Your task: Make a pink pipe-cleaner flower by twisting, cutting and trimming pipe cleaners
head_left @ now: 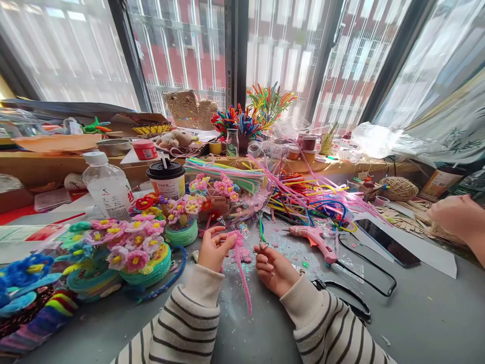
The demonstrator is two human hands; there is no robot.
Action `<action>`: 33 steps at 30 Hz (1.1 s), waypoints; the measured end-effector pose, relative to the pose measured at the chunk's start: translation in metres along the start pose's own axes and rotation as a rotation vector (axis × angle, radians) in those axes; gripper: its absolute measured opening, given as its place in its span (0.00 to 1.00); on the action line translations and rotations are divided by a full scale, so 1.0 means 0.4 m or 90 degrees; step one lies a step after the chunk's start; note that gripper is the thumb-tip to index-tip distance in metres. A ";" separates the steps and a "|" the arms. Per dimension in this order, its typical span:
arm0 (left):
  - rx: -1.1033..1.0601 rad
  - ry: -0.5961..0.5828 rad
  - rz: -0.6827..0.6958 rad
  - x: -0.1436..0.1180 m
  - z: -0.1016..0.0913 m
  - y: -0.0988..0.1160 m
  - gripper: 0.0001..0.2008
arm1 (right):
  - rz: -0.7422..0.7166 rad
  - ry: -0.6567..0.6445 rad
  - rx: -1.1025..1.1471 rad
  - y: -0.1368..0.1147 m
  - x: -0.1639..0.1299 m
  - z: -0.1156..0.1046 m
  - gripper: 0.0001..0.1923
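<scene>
My left hand pinches the looped top of a pink pipe cleaner, whose fuzzy tail hangs toward me across the grey table. Beside it, my right hand rests on the table with fingers curled around the lower end of a thin green pipe cleaner. Both sleeves are cream with dark stripes. Pink scraps and glitter lie between the hands.
Pipe-cleaner flower baskets crowd the left. A heap of coloured pipe cleaners, a pink glue gun, a phone and black scissors lie right. Another person's hand is at the right edge. A lidded cup and bottle stand behind.
</scene>
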State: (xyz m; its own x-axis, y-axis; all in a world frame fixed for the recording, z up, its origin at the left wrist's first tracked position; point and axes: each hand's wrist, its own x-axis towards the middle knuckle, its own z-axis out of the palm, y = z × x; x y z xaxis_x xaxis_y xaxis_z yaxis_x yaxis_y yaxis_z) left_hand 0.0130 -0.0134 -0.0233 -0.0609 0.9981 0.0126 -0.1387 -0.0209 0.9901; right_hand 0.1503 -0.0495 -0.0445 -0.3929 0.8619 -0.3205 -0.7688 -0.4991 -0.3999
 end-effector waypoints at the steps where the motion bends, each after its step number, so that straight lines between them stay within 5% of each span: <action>1: 0.000 0.000 0.002 0.000 0.000 0.000 0.21 | -0.002 0.000 0.002 0.000 0.002 -0.003 0.13; 12: 0.002 0.002 0.010 -0.007 0.003 0.002 0.21 | -0.078 0.004 -0.166 -0.019 -0.012 0.013 0.08; 16: 0.005 -0.005 0.007 -0.005 0.001 0.000 0.21 | -0.283 0.071 -0.482 -0.034 -0.032 0.024 0.13; 20: 0.000 -0.001 0.001 -0.005 -0.001 0.000 0.21 | -0.671 0.249 -0.838 -0.049 -0.077 0.044 0.12; 23: -0.011 0.010 -0.001 -0.006 0.000 0.002 0.20 | -0.827 0.344 -0.949 -0.054 -0.093 0.049 0.12; 25: -0.012 0.012 -0.003 -0.006 0.001 0.004 0.20 | -0.826 0.383 -1.016 -0.054 -0.083 0.041 0.13; 29: -0.003 0.013 -0.001 -0.007 0.002 0.007 0.20 | -0.625 0.412 -1.228 -0.045 -0.049 0.015 0.12; 33: -0.014 0.001 -0.010 -0.007 0.004 0.005 0.20 | -0.554 0.389 -1.321 -0.030 -0.037 0.009 0.14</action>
State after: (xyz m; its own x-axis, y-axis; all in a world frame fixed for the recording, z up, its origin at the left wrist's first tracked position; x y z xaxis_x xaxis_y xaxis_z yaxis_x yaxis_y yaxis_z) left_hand 0.0143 -0.0161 -0.0210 -0.0597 0.9982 -0.0025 -0.1607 -0.0072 0.9870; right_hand 0.1634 -0.0558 -0.0320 0.0684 0.9238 0.3768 0.8980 0.1075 -0.4267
